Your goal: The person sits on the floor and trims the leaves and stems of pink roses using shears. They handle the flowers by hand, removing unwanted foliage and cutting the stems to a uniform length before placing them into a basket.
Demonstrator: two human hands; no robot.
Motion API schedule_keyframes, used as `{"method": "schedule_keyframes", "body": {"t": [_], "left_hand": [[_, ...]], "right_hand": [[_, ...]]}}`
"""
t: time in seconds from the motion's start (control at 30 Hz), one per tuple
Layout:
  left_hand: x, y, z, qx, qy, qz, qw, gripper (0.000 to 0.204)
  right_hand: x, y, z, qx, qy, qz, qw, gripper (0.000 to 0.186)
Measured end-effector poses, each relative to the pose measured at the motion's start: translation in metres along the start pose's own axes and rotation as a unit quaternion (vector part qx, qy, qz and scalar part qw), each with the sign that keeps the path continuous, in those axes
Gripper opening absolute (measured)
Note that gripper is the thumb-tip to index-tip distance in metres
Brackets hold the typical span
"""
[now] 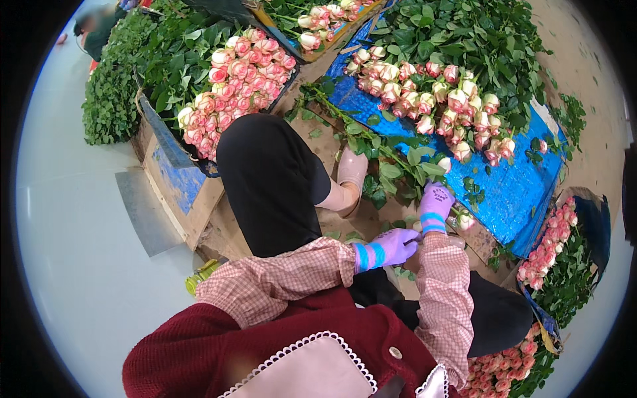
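Note:
My left hand (pixel 391 249), in a lilac glove with blue bands, is closed near my right wrist. A small dark thing shows at its fingers, too small to name. My right hand (pixel 436 202), gloved alike, is just above it, closed on a leafy rose stem (pixel 405 159). A pale rose bloom (pixel 443 166) is just beyond my right fingers, and another (pixel 464 220) is low beside that hand. A pile of white-pink roses (pixel 458 99) lies on a blue plastic-covered board (pixel 511 192) in front.
Pink rose bundles (pixel 235 79) in dark wraps stand at upper left, with more (pixel 554 245) at right. Leafy stems lie on the brown cardboard (pixel 312 146) by my foot. A grey sheet (pixel 142 212) is on the white floor at left. A person (pixel 96 40) is at far upper left.

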State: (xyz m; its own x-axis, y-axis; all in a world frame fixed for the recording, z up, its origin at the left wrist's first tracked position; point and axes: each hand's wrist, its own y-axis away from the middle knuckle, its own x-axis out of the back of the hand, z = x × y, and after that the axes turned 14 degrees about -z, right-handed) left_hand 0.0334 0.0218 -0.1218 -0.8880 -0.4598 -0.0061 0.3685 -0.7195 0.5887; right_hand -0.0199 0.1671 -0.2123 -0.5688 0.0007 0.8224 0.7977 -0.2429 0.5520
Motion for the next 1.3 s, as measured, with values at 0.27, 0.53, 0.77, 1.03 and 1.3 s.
{"method": "schedule_keyframes", "body": {"t": [0.27, 0.53, 0.77, 1.03, 1.3], "left_hand": [[0.001, -0.007, -0.009, -0.058, -0.004, -0.019, 0.998, 0.024], [0.006, -0.008, -0.019, -0.053, 0.089, -0.064, 0.993, 0.027], [0.001, -0.005, -0.010, 0.005, 0.192, -0.051, 0.980, 0.029], [0.004, -0.005, -0.001, 0.022, 0.169, -0.063, 0.983, 0.028], [0.001, -0.004, 0.010, 0.025, 0.153, -0.056, 0.986, 0.027]], "right_hand": [[-0.002, -0.001, 0.002, 0.048, -0.089, -0.016, 0.995, 0.018], [-0.002, 0.001, 0.000, -0.007, -0.139, -0.069, 0.988, 0.018], [-0.006, -0.003, 0.001, -0.014, -0.157, -0.063, 0.985, 0.017], [-0.022, -0.003, -0.003, -0.057, -0.182, 0.014, 0.982, 0.016], [-0.024, -0.004, 0.002, -0.055, -0.191, -0.022, 0.980, 0.018]]}}
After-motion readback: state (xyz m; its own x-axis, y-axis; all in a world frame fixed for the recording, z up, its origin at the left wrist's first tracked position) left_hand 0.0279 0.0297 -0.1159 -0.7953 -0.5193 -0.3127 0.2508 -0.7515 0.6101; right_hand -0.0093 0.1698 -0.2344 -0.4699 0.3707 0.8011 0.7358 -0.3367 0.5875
